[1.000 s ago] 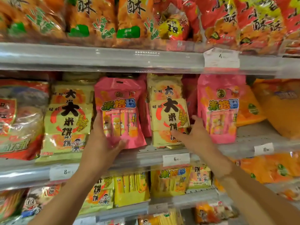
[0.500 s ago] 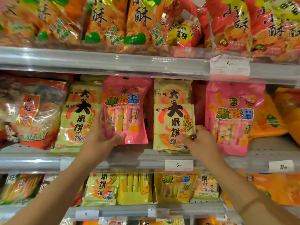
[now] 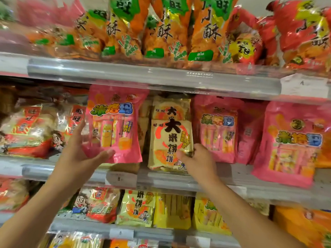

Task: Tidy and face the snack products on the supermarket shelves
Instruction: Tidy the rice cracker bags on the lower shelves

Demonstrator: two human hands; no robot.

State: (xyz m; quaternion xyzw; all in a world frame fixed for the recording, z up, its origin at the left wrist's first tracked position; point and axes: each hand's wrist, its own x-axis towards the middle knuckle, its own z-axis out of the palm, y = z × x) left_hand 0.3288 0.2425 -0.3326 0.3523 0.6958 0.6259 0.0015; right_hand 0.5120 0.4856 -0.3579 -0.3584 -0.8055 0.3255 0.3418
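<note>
On the middle shelf (image 3: 172, 181), the left hand (image 3: 78, 154) cups a pink snack bag (image 3: 114, 126) by its lower left corner, thumb under the front and fingers behind, holding it upright and facing forward. Just to its right, the right hand (image 3: 197, 158) pinches the lower right corner of a yellow cracker pack (image 3: 170, 144) standing at the shelf edge. Facing looks partly done: the pink bags farther right lean unevenly, and since the earlier frames the held pink bag has shifted left and higher.

Both bare arms raised, reaching up and forward. Left hand (image 3: 78, 154) cupped, thumb out to the right, fingers up, gripping pink bag (image 3: 114, 126). Right hand (image 3: 197, 158) curled, fingertips pinching cream pack (image 3: 170, 140).
</note>
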